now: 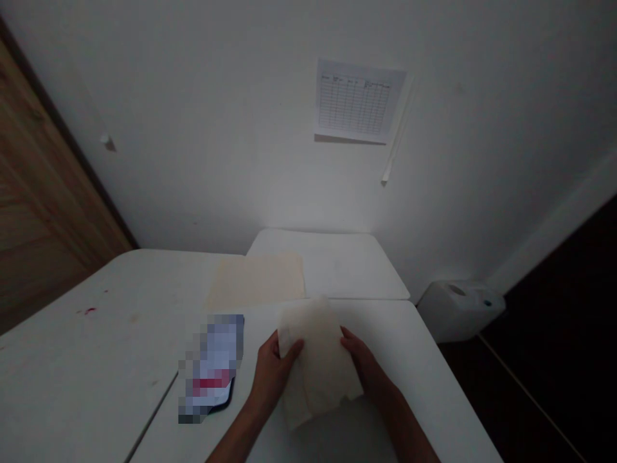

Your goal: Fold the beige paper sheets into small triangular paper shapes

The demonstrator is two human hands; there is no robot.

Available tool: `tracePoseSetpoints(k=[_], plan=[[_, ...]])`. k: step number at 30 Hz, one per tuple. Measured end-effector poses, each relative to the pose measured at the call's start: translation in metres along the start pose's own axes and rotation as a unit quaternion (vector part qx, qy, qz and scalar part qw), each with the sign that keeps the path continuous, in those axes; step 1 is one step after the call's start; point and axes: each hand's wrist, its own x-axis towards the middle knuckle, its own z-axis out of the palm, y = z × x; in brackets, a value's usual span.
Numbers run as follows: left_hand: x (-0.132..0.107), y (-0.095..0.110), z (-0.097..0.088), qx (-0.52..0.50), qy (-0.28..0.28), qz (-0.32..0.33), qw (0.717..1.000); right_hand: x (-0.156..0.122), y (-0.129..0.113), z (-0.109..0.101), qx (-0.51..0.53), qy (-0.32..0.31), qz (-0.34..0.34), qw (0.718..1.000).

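Observation:
My left hand (272,373) and my right hand (361,360) grip opposite sides of a folded cream sheet (321,360), possibly paper or soft cloth, and its lower edge rests on or near the white table (361,321). Left of my left hand lies a phone (209,366) with a blurred, pixelated screen. A flat cream sheet (255,280) lies farther ahead, across the far table edge, apart from both hands.
A second white table (96,341) adjoins on the left, with a small red mark (89,310). Ahead stands a white padded surface (337,263). A gridded paper chart (359,99) hangs on the wall. A wooden panel (43,199) stands left; a white plastic container (457,310) stands right, above a dark floor (544,354).

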Motion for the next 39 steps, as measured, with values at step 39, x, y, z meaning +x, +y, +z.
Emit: tracePoseSetpoints(k=[39], plan=[[0.009, 0.0, -0.018, 0.051, 0.011, -0.036, 0.998, 0.006, 0.013, -0.044, -0.162, 0.146, -0.077, 0.973]])
